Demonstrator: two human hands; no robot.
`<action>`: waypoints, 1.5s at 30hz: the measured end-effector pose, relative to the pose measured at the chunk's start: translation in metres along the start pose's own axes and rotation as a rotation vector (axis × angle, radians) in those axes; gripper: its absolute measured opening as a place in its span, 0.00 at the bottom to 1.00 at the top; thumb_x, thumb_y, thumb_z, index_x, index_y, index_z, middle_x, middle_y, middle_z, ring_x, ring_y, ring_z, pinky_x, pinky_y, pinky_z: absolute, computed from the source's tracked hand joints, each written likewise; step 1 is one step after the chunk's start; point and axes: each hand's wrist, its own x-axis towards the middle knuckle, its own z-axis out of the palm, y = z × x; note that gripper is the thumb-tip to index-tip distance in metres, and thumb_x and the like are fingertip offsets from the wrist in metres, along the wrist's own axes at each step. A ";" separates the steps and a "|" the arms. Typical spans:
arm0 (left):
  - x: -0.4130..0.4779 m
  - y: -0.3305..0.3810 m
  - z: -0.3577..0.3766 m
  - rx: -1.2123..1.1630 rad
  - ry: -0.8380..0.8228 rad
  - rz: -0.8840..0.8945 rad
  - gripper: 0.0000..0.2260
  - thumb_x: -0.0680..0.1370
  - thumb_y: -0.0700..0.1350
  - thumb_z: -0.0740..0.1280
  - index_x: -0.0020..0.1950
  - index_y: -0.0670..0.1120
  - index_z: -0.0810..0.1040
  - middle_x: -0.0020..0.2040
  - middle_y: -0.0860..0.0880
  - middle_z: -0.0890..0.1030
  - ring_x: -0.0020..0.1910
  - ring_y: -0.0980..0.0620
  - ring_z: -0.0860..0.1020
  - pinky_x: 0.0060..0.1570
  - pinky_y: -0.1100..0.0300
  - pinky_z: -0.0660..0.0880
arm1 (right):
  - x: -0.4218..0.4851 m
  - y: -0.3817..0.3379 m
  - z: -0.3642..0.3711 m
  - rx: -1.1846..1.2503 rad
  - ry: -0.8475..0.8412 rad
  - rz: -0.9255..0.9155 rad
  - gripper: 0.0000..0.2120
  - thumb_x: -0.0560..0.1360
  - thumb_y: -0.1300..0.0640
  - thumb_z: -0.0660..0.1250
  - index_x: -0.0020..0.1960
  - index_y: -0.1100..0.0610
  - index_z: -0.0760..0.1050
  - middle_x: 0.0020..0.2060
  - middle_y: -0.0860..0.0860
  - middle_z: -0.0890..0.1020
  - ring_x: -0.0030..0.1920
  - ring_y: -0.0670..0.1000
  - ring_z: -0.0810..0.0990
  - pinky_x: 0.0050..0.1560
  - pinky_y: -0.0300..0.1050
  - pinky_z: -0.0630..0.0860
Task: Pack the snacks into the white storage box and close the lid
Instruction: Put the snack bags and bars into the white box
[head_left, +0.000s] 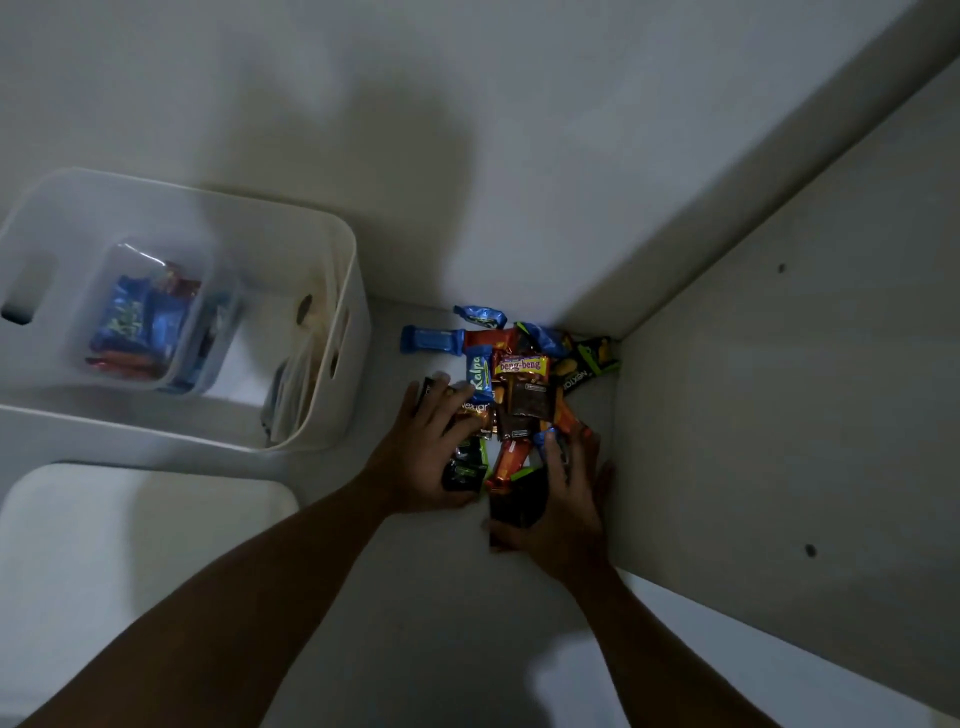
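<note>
Here, the loose snacks (519, 395) lie heaped in the far right corner of a white shelf (441, 597), where the back wall meets a side panel (779, 415) dotted with small holes. The heap holds blue, orange, brown and black-and-green wrappers. A red-and-yellow "beng-beng" bar (522, 365) sits on top, and a blue Kalpa packet (479, 375) lies just to its left.

The person's left hand (423, 457) covers the heap's left edge, fingers spread and bent over the wrappers. Its thumb runs along the near edge of a black-and-green packet (464, 470). Whether that packet is actually pinched cannot be told in the dim light.

The right hand (569, 499) works the near right side of the heap. Its fingers are curled round a dark packet (519, 499), with the thumb against the packet's near end. Both bare forearms reach in from the bottom of the view.

The white storage box (353, 270) stands open to the left, near the heap but not touching it. A clear tub (208, 291) inside it holds blue packets (137, 325) and something red beneath them. Flat items, too dark to identify, stand against the box's right inner wall.

The white lid (145, 545) lies flat just in front of the box, at the lower left.
</note>
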 end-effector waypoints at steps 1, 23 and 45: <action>0.000 -0.001 0.002 -0.002 -0.021 0.017 0.41 0.70 0.74 0.59 0.77 0.53 0.61 0.80 0.45 0.55 0.79 0.39 0.46 0.75 0.37 0.44 | 0.010 -0.002 -0.002 -0.007 -0.032 -0.024 0.65 0.54 0.21 0.68 0.79 0.45 0.42 0.80 0.56 0.47 0.79 0.63 0.41 0.73 0.71 0.53; 0.013 -0.007 0.033 -0.188 0.393 0.016 0.17 0.81 0.48 0.66 0.65 0.41 0.78 0.57 0.42 0.79 0.56 0.42 0.75 0.58 0.47 0.70 | 0.048 -0.002 0.021 -0.105 0.185 -0.179 0.32 0.72 0.34 0.66 0.72 0.47 0.68 0.73 0.58 0.67 0.71 0.60 0.67 0.67 0.60 0.65; 0.016 0.043 -0.018 -0.573 0.440 -0.360 0.19 0.77 0.36 0.68 0.68 0.46 0.76 0.56 0.45 0.78 0.57 0.46 0.74 0.59 0.53 0.73 | 0.051 -0.040 -0.033 0.621 0.440 0.195 0.18 0.70 0.54 0.67 0.58 0.58 0.81 0.53 0.54 0.84 0.52 0.53 0.83 0.52 0.47 0.81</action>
